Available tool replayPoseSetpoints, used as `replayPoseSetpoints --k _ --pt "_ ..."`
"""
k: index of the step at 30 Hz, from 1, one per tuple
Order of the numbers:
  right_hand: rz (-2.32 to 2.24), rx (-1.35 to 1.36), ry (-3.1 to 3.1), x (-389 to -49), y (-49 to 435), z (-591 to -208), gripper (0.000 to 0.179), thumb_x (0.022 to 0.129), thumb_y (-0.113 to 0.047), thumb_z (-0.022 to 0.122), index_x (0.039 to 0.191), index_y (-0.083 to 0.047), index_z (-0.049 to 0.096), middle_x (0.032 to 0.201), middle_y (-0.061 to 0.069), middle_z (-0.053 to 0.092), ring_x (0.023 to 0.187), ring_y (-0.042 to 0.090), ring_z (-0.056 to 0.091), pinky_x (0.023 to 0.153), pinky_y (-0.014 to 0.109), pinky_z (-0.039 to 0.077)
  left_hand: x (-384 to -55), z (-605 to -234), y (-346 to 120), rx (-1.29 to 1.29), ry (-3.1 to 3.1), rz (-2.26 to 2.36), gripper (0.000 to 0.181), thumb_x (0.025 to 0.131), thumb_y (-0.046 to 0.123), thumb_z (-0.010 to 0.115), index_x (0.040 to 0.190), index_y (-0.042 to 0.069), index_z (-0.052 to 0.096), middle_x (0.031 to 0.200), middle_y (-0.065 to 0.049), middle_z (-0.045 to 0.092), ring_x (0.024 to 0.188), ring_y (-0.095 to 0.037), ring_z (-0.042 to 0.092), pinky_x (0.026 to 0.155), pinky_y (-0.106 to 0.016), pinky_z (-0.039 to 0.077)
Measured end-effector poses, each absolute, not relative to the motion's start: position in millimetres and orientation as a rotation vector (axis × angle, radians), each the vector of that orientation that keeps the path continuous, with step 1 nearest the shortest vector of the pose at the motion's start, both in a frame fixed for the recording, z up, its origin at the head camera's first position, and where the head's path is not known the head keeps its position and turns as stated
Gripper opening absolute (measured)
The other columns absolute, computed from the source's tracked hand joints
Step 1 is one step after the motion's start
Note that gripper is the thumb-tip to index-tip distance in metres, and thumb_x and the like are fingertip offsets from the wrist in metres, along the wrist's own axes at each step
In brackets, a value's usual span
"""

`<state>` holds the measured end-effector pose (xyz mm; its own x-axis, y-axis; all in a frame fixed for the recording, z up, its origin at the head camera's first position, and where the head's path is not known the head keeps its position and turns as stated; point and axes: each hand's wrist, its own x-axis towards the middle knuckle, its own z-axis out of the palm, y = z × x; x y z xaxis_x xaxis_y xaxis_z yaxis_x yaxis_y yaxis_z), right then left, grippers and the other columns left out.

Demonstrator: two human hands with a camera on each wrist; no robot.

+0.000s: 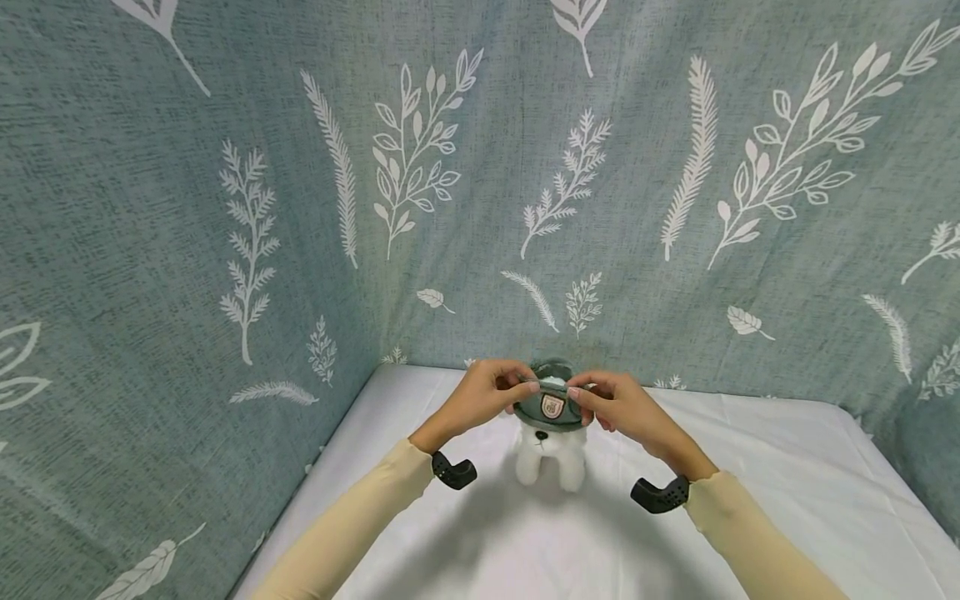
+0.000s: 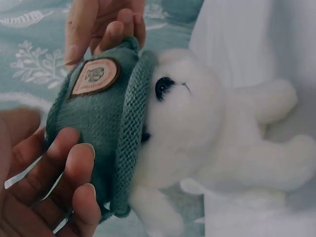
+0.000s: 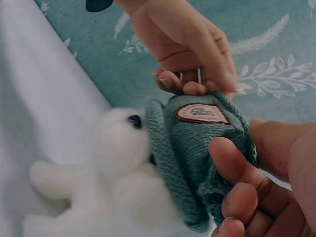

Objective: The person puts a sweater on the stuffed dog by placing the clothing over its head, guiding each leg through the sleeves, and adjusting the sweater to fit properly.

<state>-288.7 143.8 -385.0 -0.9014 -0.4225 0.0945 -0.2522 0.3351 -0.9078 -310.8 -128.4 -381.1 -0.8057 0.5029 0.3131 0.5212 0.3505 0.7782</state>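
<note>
A white plush dog (image 1: 551, 460) stands upright on the white cloth, its dark nose and stubby front legs facing me. Over the top of its head sits a small green knitted garment (image 2: 111, 123) with a rolled lower edge and a shield-shaped pink patch (image 3: 202, 113). That rolled edge lies across the eyes, and white plush shows through the opening at the top. My left hand (image 1: 489, 392) pinches the garment's upper rim between thumb and fingers on the left side. Opposite it, my right hand (image 1: 624, 405) grips the same rim, fingers curled along the outside.
White cloth (image 1: 757, 492) covers the table. Blue-green fabric walls (image 1: 480, 233) with white leaf prints rise behind and to the left, close behind the plush dog. Black wrist mounts (image 1: 453, 472) sit on both forearms.
</note>
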Motion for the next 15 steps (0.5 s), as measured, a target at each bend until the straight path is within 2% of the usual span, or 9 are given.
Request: replayPoseSetpoints --k 4,9,11,15 --pt "-1.643 -0.575 2.441 -288 139 -390 0.03 0.104 -0.036 0.063 0.118 -0.011 0.072 0.075 0.01 0.066 0.054 0.015 0.044 0.055 0.03 0.043 -313 -381 -128 -0.935 -2.604 -1.487 0.028 0.107 0.035 0.058 0.099 0.014 0.075 0.075 -0.005 0.065 0.065 -0.03 0.063 0.06 -0.034 0.053" --pt "-1.613 -0.506 2.482 -289 134 -396 0.031 0.102 -0.042 0.064 0.105 -0.013 0.075 0.07 0.008 0.064 0.052 0.016 0.043 0.054 0.032 0.043 -316 -379 -124 -0.902 -2.668 -1.282 0.027 0.104 0.033 0.064 0.084 0.017 0.074 0.066 0.0 0.06 0.057 -0.02 0.056 0.056 -0.03 0.048" --pt "-1.597 -0.494 2.503 -289 133 -399 0.029 0.102 -0.043 0.064 0.105 -0.016 0.076 0.069 0.008 0.064 0.053 0.017 0.043 0.054 0.033 0.043 -318 -380 -122 -0.912 -2.682 -1.178 0.021 0.102 0.029 0.068 0.085 0.019 0.076 0.064 0.002 0.059 0.053 -0.014 0.051 0.055 -0.028 0.045" --pt "-1.559 -0.508 2.563 -288 132 -401 0.023 0.099 -0.04 0.069 0.109 -0.02 0.076 0.065 0.006 0.06 0.056 0.019 0.048 0.057 0.034 0.042 -322 -382 -119 -0.943 -2.695 -1.062 0.01 0.098 0.021 0.072 0.092 0.015 0.076 0.061 0.003 0.056 0.049 -0.009 0.043 0.053 -0.025 0.041"
